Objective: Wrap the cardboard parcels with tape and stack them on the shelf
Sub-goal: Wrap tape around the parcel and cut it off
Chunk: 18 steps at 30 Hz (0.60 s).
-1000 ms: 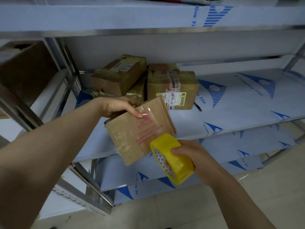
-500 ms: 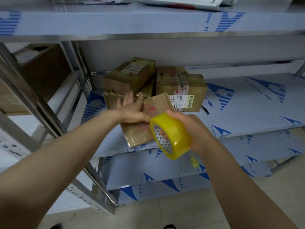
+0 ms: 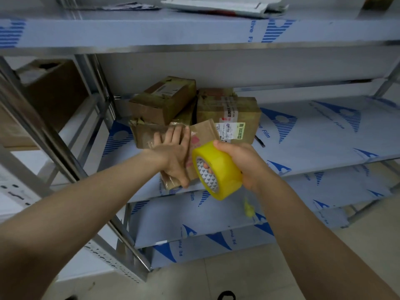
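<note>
centre of frame: flat parcel [image 3: 203,132] tilted at the front lip of the middle shelf [image 3: 324,137], just in front of the stacked parcels [image 3: 231,113]; cannot tell if its lower edge rests on the shelf. left hand [image 3: 173,156] lies spread on its face, fingers straight and pointing up-frame, thumb at the lower edge, pressing. right hand [image 3: 246,167] grips the yellow tape roll [image 3: 218,169], fingers through the core, roll just beside the parcel's right side. reads as smoothing tape down before stowing. to do it well: sweep the flat palm along the strip so no loose end lifts, hold the roll off the face so it does not re-stick, then slide the parcel in flat beside the stack.
</note>
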### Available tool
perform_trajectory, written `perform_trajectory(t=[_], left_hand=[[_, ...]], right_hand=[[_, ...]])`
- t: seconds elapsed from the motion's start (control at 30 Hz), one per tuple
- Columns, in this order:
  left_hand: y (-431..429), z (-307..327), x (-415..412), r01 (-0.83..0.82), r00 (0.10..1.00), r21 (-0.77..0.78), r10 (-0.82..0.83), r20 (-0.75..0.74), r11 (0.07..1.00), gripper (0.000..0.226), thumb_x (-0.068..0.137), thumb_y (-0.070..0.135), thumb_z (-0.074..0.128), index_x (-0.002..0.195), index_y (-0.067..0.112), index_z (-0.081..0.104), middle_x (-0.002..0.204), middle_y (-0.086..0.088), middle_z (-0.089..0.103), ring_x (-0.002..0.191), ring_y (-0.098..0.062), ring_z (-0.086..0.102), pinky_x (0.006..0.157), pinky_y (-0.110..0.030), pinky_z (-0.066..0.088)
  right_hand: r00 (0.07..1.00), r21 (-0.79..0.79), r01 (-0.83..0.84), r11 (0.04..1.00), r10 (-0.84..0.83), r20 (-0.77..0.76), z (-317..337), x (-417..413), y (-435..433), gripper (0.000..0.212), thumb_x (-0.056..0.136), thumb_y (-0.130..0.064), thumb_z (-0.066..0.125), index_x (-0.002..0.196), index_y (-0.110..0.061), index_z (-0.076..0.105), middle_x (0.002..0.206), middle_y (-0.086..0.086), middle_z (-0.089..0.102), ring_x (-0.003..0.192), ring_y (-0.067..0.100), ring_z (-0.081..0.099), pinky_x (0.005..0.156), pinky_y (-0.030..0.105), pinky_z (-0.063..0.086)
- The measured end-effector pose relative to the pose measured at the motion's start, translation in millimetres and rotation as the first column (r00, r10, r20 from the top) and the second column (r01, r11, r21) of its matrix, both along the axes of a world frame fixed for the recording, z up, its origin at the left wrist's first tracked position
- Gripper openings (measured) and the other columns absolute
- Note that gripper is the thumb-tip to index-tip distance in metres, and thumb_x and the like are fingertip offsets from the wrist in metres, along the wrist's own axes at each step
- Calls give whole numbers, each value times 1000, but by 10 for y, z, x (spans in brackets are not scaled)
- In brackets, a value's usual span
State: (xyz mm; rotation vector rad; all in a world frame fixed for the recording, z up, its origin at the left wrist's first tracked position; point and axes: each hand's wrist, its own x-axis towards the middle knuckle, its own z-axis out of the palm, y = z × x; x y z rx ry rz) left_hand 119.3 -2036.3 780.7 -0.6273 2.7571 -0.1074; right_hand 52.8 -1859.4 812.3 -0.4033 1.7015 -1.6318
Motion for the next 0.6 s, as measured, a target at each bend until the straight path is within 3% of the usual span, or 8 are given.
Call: perform_trajectory(t=[0.07, 0.17, 0.23, 0.33, 0.4, 0.5, 0.6], left_hand=[[-52, 37, -11, -12, 1000, 104, 12, -2, 995, 154, 44, 68, 77, 144, 18, -29, 155, -8, -23, 143, -32, -17, 112, -56, -1], [-117, 46, -21, -23, 1000, 298, 16, 25, 954, 151, 40, 70, 76, 148, 28, -20, 157, -3, -17, 144, -31, -11, 113, -53, 2], [-121, -47, -13, -29, 1000, 343, 26, 14, 939, 144, 43, 67, 77, 150, 31, -13, 158, -2, -18, 144, -30, -10, 113, -53, 3], [-146, -216, 1, -31, 998, 347, 46, -36, 937, 136, 53, 57, 76, 150, 27, -13, 157, -5, -22, 144, -24, -18, 113, -53, -7], [-185, -284, 2, -4, 993, 368, 47, -109, 930, 135, 51, 58, 73, 150, 25, -13, 159, -3, -17, 146, -21, -14, 112, -53, -10], [-241, -341, 7, 8, 977, 370, 71, -200, 929, 135, 54, 66, 75, 150, 25, -10, 160, 2, -1, 146, -19, 3, 114, -52, -4], [-278, -393, -4, 6, 976, 332, 68, -208, 943, 128, 58, 65, 73, 151, 23, -5, 159, 0, 5, 145, -19, 8, 115, -50, 5]], right_hand=[[1000, -30, -29, 999, 29, -9, 87, -10, 75, 24, 86, -26, 67, 99, -6, 64, 72, 10, 73, 60, 21, 71, 53, 31, 58], [997, -43, -49, 998, 47, -57, 185, -82, 146, 36, 80, -31, 72, 104, -5, 67, 92, 15, 74, 83, 29, 72, 75, 43, 59], [993, 13, -63, 998, 64, -101, 188, -60, 122, 32, 80, -24, 73, 104, -3, 69, 98, 16, 72, 88, 31, 70, 80, 45, 57], [990, 49, -70, 996, 76, -122, 123, 12, 22, 26, 84, -24, 70, 99, -3, 70, 92, 16, 73, 81, 27, 70, 75, 39, 57], [989, 9, -67, 998, 68, -134, 114, 22, -53, 21, 86, -29, 69, 85, -8, 71, 76, 9, 74, 68, 21, 70, 62, 31, 60], [984, -39, -46, 998, 39, -173, 136, 48, -128, 31, 88, -32, 66, 63, -15, 66, 54, -1, 68, 47, 8, 65, 42, 17, 49], [956, -27, 0, 1000, -8, -295, 100, 75, -123, 26, 90, -33, 64, 66, -25, 62, 45, -21, 60, 43, -10, 57, 39, 7, 42]])
